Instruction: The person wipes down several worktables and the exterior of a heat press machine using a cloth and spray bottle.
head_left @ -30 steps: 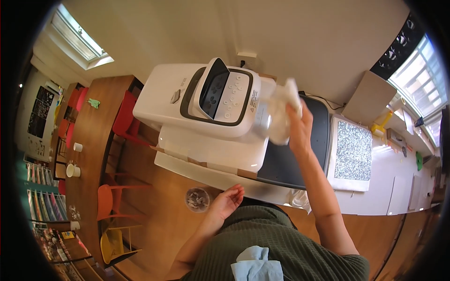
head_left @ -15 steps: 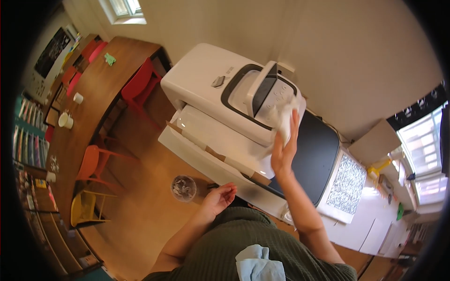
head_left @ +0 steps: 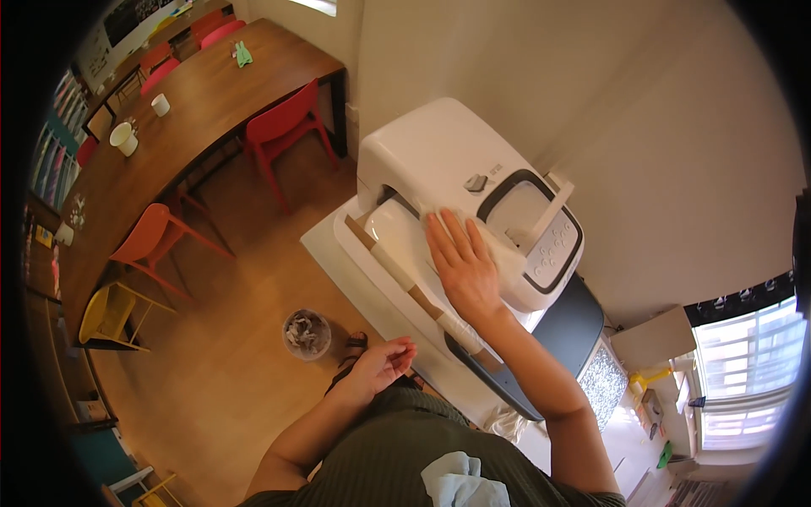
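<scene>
My right hand (head_left: 463, 269) lies flat, fingers stretched out, on the front of a large white machine (head_left: 427, 139). Under its fingers is a thin white cloth (head_left: 457, 212), mostly covered by the hand. To the right of that hand is the machine's panel with round buttons (head_left: 553, 250) and a white tilted-up flap (head_left: 553, 209). Low in front of my body hovers my left hand (head_left: 384, 363), palm turned up and fingers loosely bent. Nothing shows in it, and it touches nothing.
A brown and white strip (head_left: 414, 291) runs along the machine's front tray. On the floor stands a clear bin (head_left: 306, 335) with scraps inside. At left are a long wooden table (head_left: 203, 93), a red chair (head_left: 283, 131) and an orange chair (head_left: 160, 237). A pale blue cloth (head_left: 463, 482) hangs at my front.
My right hand has moved left with the cloth, from the button panel to the machine's front. The view has shifted too. My left hand stays low, much as before.
</scene>
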